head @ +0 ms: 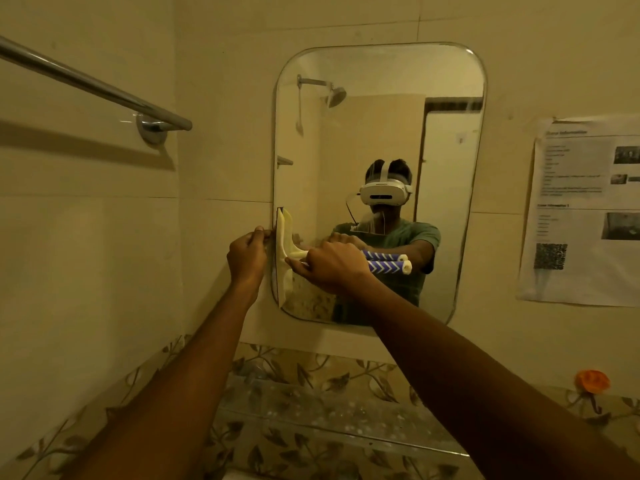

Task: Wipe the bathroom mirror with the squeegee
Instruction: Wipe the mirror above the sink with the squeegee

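Observation:
A rounded rectangular mirror [381,116] hangs on the tiled wall. The squeegee [282,258] has a pale yellow head set upright against the mirror's lower left edge, and a handle striped blue and white that points right. My right hand [332,268] is shut on that handle, whose end sticks out past my fingers. My left hand [247,252] sits at the mirror's left rim beside the blade, fingers pinched at the edge; what it pinches is not clear. The glass reflects a person with a headset, a shower head and a door.
A chrome towel bar [86,83] juts from the left wall at upper left. A printed paper sheet [585,209] is taped to the wall right of the mirror. Below runs a glass shelf [339,424] over leaf-patterned tiles, with an orange hook [592,382] at lower right.

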Action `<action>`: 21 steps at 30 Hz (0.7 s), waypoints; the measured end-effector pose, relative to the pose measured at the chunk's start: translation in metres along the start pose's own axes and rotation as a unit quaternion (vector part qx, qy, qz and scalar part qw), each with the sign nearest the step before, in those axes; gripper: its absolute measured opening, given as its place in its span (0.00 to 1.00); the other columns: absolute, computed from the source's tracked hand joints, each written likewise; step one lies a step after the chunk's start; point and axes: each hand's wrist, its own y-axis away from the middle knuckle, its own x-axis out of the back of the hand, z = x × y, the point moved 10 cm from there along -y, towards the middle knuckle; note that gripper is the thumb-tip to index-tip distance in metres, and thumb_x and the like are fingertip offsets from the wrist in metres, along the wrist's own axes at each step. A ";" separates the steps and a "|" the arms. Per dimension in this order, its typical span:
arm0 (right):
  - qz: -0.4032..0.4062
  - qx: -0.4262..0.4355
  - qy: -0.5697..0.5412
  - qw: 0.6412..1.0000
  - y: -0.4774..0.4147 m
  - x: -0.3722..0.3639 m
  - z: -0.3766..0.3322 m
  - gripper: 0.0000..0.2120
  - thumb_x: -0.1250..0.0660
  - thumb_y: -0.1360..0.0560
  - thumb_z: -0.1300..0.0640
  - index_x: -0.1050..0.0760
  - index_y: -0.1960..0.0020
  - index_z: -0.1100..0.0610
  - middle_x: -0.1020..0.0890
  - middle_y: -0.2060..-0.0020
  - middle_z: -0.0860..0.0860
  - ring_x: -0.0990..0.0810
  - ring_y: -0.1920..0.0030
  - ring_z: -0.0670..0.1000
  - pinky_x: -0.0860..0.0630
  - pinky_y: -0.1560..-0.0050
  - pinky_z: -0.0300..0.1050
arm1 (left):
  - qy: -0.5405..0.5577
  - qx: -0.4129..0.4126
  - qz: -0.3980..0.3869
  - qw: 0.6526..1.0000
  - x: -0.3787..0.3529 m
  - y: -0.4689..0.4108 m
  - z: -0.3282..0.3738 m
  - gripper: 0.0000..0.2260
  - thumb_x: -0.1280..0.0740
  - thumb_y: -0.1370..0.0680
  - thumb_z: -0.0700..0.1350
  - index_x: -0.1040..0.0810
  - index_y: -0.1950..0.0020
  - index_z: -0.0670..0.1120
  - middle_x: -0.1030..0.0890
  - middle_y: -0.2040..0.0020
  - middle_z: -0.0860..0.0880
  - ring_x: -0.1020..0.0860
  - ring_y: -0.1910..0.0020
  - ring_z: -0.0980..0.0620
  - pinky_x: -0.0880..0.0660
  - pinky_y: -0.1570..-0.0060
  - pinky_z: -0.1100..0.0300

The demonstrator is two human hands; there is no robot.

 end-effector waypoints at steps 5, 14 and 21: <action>-0.010 -0.006 -0.053 0.999 0.016 -0.004 0.022 0.25 0.52 0.20 0.35 0.37 0.68 0.50 0.27 0.70 0.49 0.22 0.67 0.50 0.21 0.62 0.47 | -0.028 -0.018 0.022 0.999 -0.002 0.004 0.005 0.13 0.40 0.19 0.51 0.20 0.57 0.47 0.21 0.62 0.49 0.24 0.59 0.49 0.26 0.56 0.54; 0.024 -0.082 0.002 0.996 0.078 -0.023 0.119 0.42 0.65 0.28 0.25 0.26 0.49 0.55 0.23 0.54 0.52 0.25 0.57 0.50 0.23 0.54 0.49 | -0.139 -0.093 0.101 0.981 -0.014 0.032 0.026 0.14 0.39 0.21 0.53 0.19 0.46 0.46 0.20 0.44 0.46 0.22 0.46 0.46 0.25 0.43 0.44; -0.030 -0.139 -0.049 0.989 0.127 -0.028 0.168 0.32 0.57 0.24 0.31 0.31 0.41 0.55 0.24 0.53 0.52 0.23 0.64 0.48 0.22 0.65 0.44 | -0.150 -0.141 0.074 0.976 -0.046 0.057 0.048 0.13 0.39 0.20 0.52 0.20 0.47 0.45 0.20 0.46 0.47 0.23 0.46 0.47 0.24 0.46 0.48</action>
